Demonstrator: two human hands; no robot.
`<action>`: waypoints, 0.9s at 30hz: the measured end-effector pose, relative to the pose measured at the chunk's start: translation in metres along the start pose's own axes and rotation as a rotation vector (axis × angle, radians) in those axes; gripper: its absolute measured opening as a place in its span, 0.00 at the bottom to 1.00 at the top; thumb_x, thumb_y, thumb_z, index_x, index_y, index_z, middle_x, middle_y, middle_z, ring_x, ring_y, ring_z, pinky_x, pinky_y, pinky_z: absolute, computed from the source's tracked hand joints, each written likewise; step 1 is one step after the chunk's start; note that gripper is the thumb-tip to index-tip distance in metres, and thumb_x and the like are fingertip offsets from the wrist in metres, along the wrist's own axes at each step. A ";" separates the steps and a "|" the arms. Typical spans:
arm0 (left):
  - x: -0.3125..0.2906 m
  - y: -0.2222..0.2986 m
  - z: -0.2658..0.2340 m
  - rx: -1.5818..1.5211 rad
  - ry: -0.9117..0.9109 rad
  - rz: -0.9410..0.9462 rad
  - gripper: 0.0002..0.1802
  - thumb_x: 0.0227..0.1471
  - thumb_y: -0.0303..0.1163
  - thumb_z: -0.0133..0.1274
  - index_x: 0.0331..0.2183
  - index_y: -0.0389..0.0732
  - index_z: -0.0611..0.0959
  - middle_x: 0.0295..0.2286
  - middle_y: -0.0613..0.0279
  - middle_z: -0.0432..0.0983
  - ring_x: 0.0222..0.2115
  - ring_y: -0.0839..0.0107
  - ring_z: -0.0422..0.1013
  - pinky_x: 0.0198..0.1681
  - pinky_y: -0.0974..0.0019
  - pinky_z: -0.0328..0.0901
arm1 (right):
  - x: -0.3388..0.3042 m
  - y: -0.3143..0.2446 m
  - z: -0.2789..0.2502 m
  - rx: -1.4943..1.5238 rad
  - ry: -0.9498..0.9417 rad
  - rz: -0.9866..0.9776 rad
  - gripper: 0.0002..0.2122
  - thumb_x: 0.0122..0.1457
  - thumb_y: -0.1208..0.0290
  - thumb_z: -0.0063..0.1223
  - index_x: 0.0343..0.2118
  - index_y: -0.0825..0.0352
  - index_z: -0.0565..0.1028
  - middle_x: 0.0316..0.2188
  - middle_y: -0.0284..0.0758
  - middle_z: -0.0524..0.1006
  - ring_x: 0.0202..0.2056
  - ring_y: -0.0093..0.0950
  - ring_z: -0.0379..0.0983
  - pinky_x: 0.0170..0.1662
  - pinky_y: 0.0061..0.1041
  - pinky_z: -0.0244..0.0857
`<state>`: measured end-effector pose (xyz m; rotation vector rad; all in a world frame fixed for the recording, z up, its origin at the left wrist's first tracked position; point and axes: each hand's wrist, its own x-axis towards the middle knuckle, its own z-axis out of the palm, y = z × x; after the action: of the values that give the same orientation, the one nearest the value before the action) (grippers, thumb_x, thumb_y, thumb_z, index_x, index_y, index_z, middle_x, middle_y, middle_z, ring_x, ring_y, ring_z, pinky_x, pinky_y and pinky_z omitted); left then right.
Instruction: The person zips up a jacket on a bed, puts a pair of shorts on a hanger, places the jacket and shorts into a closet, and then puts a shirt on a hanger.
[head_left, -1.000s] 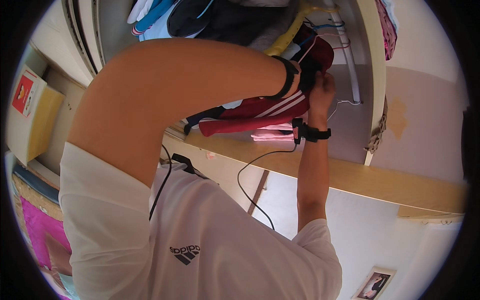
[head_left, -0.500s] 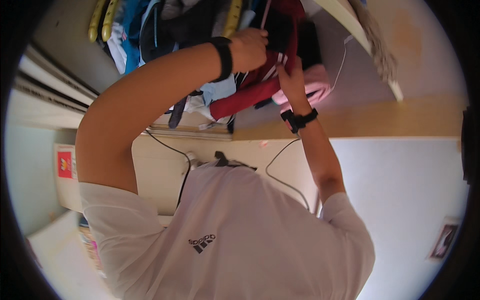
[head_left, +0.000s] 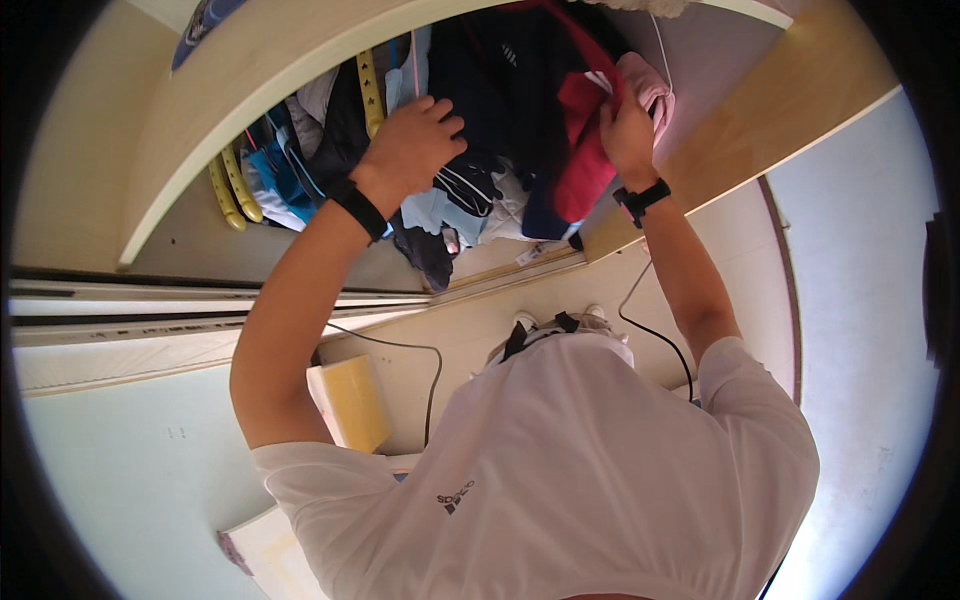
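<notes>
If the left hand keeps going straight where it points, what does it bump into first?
Probably the dark hanging clothes: the left hand already rests against them, fingers pointing into the bundle. Depth is hard to judge.

Both hands up in a wardrobe of hanging clothes

The right hand (head_left: 628,125) grips a red garment (head_left: 582,150) beside a pink one (head_left: 648,88). Left of the red garment, the left hand (head_left: 412,145) presses on dark clothes (head_left: 480,90); yellow hangers (head_left: 232,185) hang further left, and a white shirt (head_left: 580,470) shows below.
</notes>
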<state>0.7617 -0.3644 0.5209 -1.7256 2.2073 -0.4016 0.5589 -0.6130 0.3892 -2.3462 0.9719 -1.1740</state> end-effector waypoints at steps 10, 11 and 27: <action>0.060 0.032 0.001 0.256 -0.183 0.001 0.10 0.47 0.31 0.54 0.34 0.44 0.86 0.34 0.61 0.81 0.42 0.59 0.75 0.35 0.60 0.73 | -0.149 -0.048 0.049 0.258 -0.281 -0.246 0.17 0.54 0.77 0.49 0.48 0.72 0.69 0.42 0.51 0.76 0.42 0.49 0.75 0.45 0.43 0.71; 0.063 0.029 -0.007 0.186 -0.172 0.018 0.12 0.47 0.31 0.54 0.35 0.45 0.85 0.35 0.61 0.82 0.41 0.58 0.76 0.38 0.58 0.73 | -0.167 -0.046 0.049 0.248 -0.466 -0.171 0.18 0.54 0.75 0.50 0.48 0.73 0.69 0.42 0.50 0.77 0.42 0.48 0.75 0.45 0.44 0.71; 0.097 -0.008 -0.037 0.265 -0.560 -0.069 0.29 0.57 0.53 0.52 0.55 0.49 0.80 0.61 0.58 0.67 0.64 0.54 0.56 0.67 0.47 0.47 | -0.306 0.025 0.022 0.398 -0.999 0.251 0.13 0.53 0.68 0.51 0.37 0.71 0.77 0.34 0.51 0.80 0.38 0.52 0.77 0.43 0.49 0.70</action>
<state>0.7313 -0.4593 0.5508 -1.5387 1.6239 -0.1824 0.4364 -0.4142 0.1884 -1.9869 0.5545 -0.0107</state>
